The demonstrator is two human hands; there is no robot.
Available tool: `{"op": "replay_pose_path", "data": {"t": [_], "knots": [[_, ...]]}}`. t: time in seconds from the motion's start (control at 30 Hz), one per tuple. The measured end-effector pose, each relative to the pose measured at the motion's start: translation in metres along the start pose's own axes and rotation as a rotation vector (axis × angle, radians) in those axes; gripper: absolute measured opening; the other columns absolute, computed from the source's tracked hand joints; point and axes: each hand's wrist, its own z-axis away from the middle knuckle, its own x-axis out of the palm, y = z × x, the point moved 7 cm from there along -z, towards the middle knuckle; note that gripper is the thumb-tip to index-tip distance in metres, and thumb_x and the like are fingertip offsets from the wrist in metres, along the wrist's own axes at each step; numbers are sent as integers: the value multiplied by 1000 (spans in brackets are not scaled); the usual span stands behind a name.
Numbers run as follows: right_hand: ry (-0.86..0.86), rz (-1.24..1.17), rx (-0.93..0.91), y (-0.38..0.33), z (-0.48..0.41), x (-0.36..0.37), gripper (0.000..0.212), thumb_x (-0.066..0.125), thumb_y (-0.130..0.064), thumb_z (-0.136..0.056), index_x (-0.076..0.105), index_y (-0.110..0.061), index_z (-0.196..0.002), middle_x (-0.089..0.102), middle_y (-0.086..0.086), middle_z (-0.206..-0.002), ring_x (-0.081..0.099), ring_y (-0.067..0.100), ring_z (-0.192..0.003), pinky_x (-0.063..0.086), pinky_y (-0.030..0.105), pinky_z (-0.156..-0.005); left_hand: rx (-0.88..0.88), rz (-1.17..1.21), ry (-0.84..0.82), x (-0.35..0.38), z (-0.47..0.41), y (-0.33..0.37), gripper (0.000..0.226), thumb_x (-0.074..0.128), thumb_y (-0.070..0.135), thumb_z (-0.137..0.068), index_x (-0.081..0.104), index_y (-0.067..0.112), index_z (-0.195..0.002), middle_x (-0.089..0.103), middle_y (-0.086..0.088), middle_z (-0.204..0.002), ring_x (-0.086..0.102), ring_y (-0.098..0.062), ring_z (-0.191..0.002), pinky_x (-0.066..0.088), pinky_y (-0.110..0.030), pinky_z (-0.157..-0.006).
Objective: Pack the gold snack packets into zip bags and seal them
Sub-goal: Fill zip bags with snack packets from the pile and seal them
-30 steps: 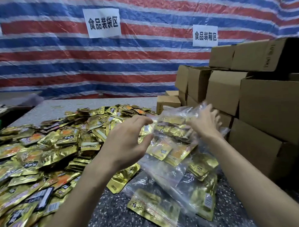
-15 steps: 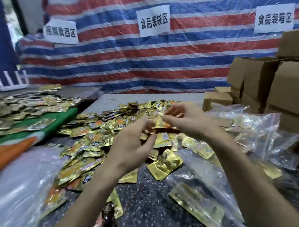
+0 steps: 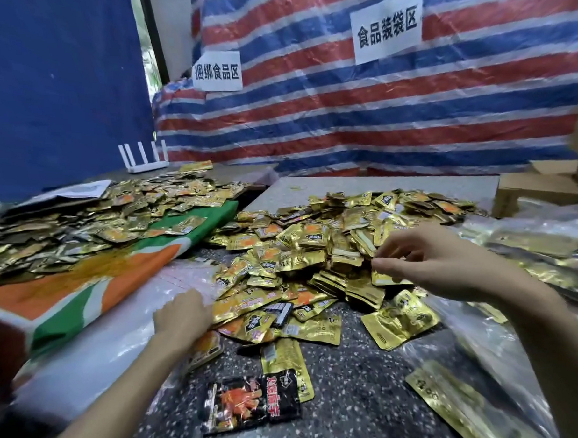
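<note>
1. Gold packets [image 3: 315,250] are heaped on the bench [image 3: 355,398], directly under the right hand [image 3: 438,262]; its grip is curled, contents not discernible.
2. Left hand [image 3: 182,318] is laid on clear zip bags [image 3: 120,332], left of the heap; grip hidden.

Heaped loose at centre: gold snack packets [image 3: 318,247], shiny, crumpled, overlapping at all angles, a few strays nearer. At left, flat and stacked: clear zip bags [image 3: 104,342]. At right, lying flat: filled zip bags [image 3: 540,241], gold showing through.
</note>
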Motion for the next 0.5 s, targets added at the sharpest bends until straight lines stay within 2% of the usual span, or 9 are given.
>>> {"op": "replay_pose_path", "data": {"t": [0.07, 0.13, 0.2, 0.3, 0.37, 0.43, 0.5], "knots": [[-7, -5, 4, 0, 5, -4, 33, 59, -58, -82, 72, -32, -95, 73, -14, -89, 66, -5, -81, 58, 33, -82, 7, 25, 135, -1, -1, -5, 25, 55, 26, -89, 55, 13, -67, 65, -4, -73, 61, -28, -72, 40, -31, -63], [-15, -48, 4, -3, 9, -8, 42, 57, -66, -75, 73, -32, -93, 73, -17, -86, 67, -3, -81, 56, 32, -82, -6, 86, 227, -7, 3, -5, 26, 62, 21, -85, 62, 11, -61, 62, -1, -61, 59, -27, -63, 35, -30, -58], [-15, -85, 1, -4, 12, -11, 49, 55, -69, -69, 73, -30, -92, 72, -19, -86, 68, -1, -80, 55, 31, -80, -33, 178, 211, -9, 4, -6, 26, 73, 29, -82, 68, 16, -61, 66, 2, -64, 62, -26, -66, 36, -31, -62], [-11, -87, -11, -6, 16, -14, 52, 55, -70, -67, 73, -29, -92, 73, -17, -88, 68, 0, -80, 57, 33, -82, -80, 266, 163, -10, 1, -15, 44, 79, 50, -77, 65, 14, -55, 64, 4, -55, 59, -20, -60, 38, -31, -63], [-13, -90, -14, -7, 18, -16, 52, 55, -70, -67, 73, -28, -93, 73, -17, -88, 69, 1, -80, 58, 34, -83, -70, 318, 214, -17, -3, -20, 47, 71, 44, -87, 60, 11, -55, 61, 0, -53, 58, -23, -59, 40, -33, -64], [-9, -102, -8, -8, 19, -17, 52, 56, -69, -67, 73, -28, -93, 74, -15, -88, 70, 3, -79, 58, 35, -82, -42, 350, 328, -36, -1, -20, 39, 61, 33, -96, 57, 13, -63, 60, -3, -58, 55, -24, -58, 42, -36, -63], [-6, -110, -8, -9, 19, -17, 47, 58, -66, -69, 73, -28, -93, 74, -13, -87, 70, 4, -78, 59, 37, -82, 21, 453, 397, -58, 5, -10, 31, 53, 31, -100, 55, 14, -74, 61, -7, -64, 55, -27, -59, 47, -42, -60]]}}
